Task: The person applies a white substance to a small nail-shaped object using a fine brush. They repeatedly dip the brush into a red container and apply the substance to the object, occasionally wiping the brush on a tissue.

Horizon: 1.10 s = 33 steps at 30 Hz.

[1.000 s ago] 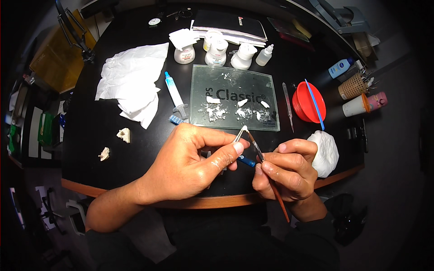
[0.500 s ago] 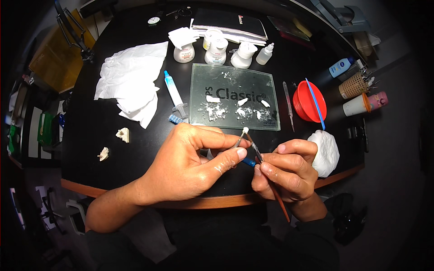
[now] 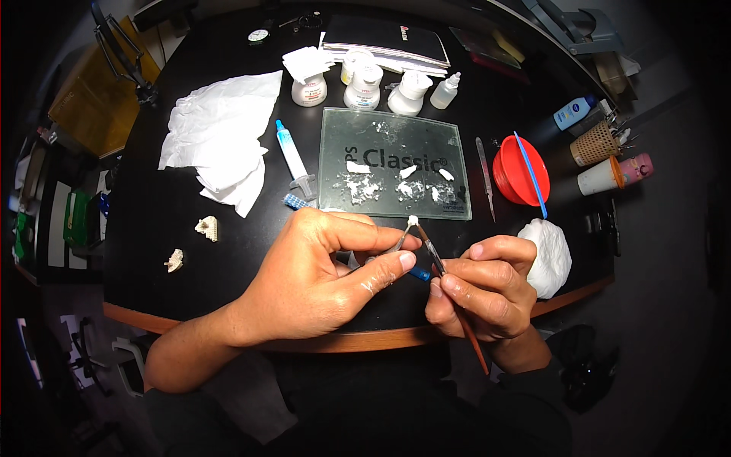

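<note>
My left hand (image 3: 320,266) pinches a slim metal tool (image 3: 401,240) between thumb and fingers; most of it is hidden, so its exact kind does not show. At its tip sits a small white tooth-like piece (image 3: 413,220). My right hand (image 3: 487,286) grips a fine brush (image 3: 470,335) with a reddish-brown handle, and its tip meets the white piece or lies right beside it. White residue marks my left thumb. Just beyond the hands lies a glass slab (image 3: 335,137) bearing several smears and lumps of white paste (image 3: 358,167). A blue object (image 3: 419,273) shows between the hands.
White jars (image 3: 363,87) and a dropper bottle (image 3: 446,91) stand behind the slab. Left are a syringe (image 3: 289,152), tissue (image 3: 217,129) and two small dental casts (image 3: 206,228). Right are a metal spatula (image 3: 485,179), red bowl (image 3: 506,175) and crumpled white wad (image 3: 550,259).
Both hands stay almost in place. The brush tip and the small white piece have shifted very slightly.
</note>
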Motion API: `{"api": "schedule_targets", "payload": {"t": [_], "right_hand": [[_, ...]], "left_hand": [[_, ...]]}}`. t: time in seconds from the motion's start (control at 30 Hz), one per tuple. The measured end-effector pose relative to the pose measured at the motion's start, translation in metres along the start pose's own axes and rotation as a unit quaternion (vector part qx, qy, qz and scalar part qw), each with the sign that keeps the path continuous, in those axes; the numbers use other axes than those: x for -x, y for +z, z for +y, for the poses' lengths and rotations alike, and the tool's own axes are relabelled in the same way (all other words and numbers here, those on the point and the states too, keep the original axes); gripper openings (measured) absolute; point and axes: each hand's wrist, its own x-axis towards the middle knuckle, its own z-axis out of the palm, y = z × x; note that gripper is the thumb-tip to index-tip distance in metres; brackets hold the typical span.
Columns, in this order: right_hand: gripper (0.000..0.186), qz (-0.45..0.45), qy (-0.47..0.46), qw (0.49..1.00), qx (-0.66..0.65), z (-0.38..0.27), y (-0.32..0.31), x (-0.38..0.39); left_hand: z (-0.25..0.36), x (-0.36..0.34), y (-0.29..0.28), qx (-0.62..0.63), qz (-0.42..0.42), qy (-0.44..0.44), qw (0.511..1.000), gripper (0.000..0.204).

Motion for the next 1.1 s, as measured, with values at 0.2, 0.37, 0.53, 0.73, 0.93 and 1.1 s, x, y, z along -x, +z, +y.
{"api": "schedule_targets", "payload": {"t": [0.2,0.37,0.53,0.73,0.93,1.1], "right_hand": [[0.025,0.002,-0.003,1.0,-0.002,0.0,0.0,0.0],[0.024,0.001,-0.002,1.0,0.003,-0.001,-0.002,-0.001],[0.026,-0.007,-0.002,1.0,-0.006,0.0,-0.001,-0.001],[0.025,0.004,0.011,1.0,-0.008,0.0,-0.001,-0.004],[0.024,-0.002,0.013,1.0,-0.011,0.002,0.001,-0.003],[0.023,-0.006,0.012,1.0,-0.011,0.0,0.0,-0.004]], "left_hand": [[0.001,0.0,0.0,-0.01,0.001,0.006,1.0,0.021],[0.002,-0.001,0.001,-0.008,-0.001,0.005,1.0,0.02],[-0.002,0.001,0.001,0.013,0.002,0.0,1.0,0.02],[0.005,0.0,0.003,0.01,0.002,-0.016,1.0,0.023],[0.009,0.001,0.003,0.021,0.003,-0.037,0.999,0.023],[0.007,0.001,0.003,0.029,0.002,-0.026,0.999,0.024]]}}
